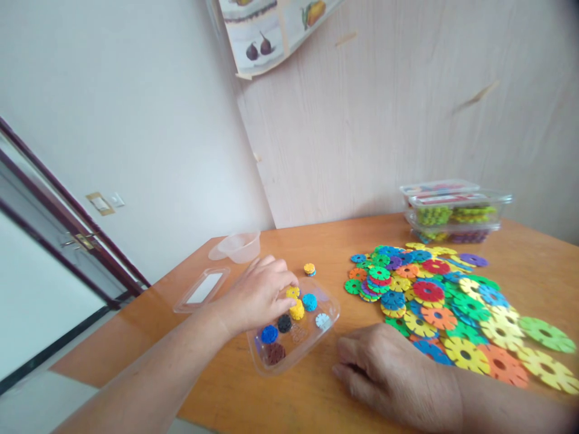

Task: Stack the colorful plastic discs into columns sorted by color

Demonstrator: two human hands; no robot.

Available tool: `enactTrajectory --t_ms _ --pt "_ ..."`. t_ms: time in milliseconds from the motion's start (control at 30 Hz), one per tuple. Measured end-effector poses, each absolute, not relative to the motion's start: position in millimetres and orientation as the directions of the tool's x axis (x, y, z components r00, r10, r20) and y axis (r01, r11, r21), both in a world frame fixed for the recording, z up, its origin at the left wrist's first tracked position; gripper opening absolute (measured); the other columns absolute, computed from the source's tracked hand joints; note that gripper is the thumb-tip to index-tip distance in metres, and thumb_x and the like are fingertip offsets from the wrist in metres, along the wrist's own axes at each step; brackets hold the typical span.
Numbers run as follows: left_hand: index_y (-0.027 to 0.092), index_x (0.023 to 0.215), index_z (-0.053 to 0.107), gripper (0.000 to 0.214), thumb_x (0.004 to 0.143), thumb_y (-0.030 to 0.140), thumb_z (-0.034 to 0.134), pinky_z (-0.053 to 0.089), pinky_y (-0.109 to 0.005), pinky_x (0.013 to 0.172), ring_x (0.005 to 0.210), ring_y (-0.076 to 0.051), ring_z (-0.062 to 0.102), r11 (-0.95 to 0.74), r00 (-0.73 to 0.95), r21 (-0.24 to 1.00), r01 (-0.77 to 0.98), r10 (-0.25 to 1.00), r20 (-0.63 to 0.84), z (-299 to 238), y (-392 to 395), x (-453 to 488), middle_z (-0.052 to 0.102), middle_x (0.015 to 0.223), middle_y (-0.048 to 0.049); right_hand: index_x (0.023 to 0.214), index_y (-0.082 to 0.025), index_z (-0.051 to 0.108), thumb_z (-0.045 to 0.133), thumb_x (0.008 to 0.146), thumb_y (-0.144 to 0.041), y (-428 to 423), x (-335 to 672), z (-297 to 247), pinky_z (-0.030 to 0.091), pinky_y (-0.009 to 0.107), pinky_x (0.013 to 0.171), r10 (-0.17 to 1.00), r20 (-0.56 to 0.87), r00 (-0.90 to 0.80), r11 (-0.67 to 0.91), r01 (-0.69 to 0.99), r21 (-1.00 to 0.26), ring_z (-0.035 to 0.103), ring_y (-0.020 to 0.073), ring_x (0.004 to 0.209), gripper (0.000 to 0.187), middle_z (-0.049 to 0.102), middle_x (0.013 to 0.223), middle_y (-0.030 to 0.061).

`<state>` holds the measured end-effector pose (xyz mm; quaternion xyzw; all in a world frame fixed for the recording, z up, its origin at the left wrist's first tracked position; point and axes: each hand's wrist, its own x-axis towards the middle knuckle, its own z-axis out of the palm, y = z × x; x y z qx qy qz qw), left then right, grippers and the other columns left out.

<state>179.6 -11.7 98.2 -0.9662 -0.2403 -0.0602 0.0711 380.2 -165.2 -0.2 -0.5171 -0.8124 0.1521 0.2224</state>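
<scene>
My left hand (263, 289) reaches over a clear plastic box (312, 352), its thumb and fingers closed around a yellow notched disc (293, 292). A stack of yellow discs (297, 310) stands just below it. Around these in the box are light blue discs (309, 301), a pale disc (322, 320), black discs (284, 323), dark blue discs (269, 334) and brown discs (275, 353). My right hand (380, 367) rests on the table, curled closed, beside the big pile of colourful notched discs (434, 316). The inside of that hand is hidden.
A small stack of orange and blue discs (309, 269) stands behind the box. To the left lie a clear lid (202, 290) with a white label and a translucent tub (240, 247). Stacked clear boxes of discs (456, 212) stand at the back right, near the wall.
</scene>
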Motion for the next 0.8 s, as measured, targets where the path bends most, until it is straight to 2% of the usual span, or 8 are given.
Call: enactTrajectory --t_ms 133,367,500,700,800 --pt "0.030 0.102 0.070 0.023 0.080 0.031 0.064 0.036 -0.035 0.080 0.093 -0.021 0.050 -0.862 0.878 -0.169 0.478 0.472 0.079 90 -19 180 0.061 0.091 -0.0024 0.074 -0.020 0.054 0.048 0.090 -0.023 -165 380 1 0.035 0.022 0.059 0.910 0.209 -0.358 0.415 0.778 -0.471 0.056 0.0105 0.064 0.017 0.065 0.073 -0.0007" --pt "0.029 0.094 0.070 0.015 0.083 0.032 0.061 0.033 -0.037 0.081 0.092 -0.022 0.049 -0.845 0.871 -0.218 0.489 0.485 0.077 82 -24 182 0.059 0.087 -0.0032 0.075 -0.020 0.055 0.048 0.090 -0.022 -166 381 -1 0.035 0.022 0.060 0.909 0.213 -0.358 0.417 0.773 -0.478 0.056 0.0100 0.065 0.016 0.065 0.074 -0.0014" --pt "0.030 0.095 0.070 0.016 0.085 0.034 0.059 0.036 -0.035 0.081 0.092 -0.021 0.051 -0.856 0.867 -0.139 0.498 0.486 0.111 87 -19 181 0.062 0.088 -0.0021 0.075 -0.020 0.055 0.049 0.090 -0.024 -165 380 -2 0.035 0.022 0.059 0.909 0.213 -0.359 0.417 0.774 -0.476 0.055 0.0102 0.064 0.016 0.064 0.073 -0.0012" --pt "0.024 0.096 0.070 0.019 0.087 0.031 0.056 0.042 -0.033 0.085 0.092 -0.019 0.056 -0.853 0.814 0.003 0.522 0.499 0.298 92 30 195 0.067 0.091 -0.0026 0.075 -0.020 0.054 0.049 0.089 -0.023 -165 380 -1 0.034 0.022 0.058 0.905 0.217 -0.366 0.426 0.768 -0.479 0.054 0.0104 0.063 0.016 0.064 0.073 -0.0005" --pt "0.021 0.101 0.070 0.023 0.084 0.032 0.059 0.044 -0.031 0.084 0.095 -0.019 0.059 -0.852 0.837 0.037 0.522 0.520 0.174 87 58 214 0.068 0.098 -0.0043 0.075 -0.020 0.054 0.049 0.089 -0.023 -166 380 0 0.034 0.022 0.058 0.907 0.209 -0.365 0.420 0.767 -0.485 0.055 0.0103 0.063 0.016 0.065 0.073 -0.0005"
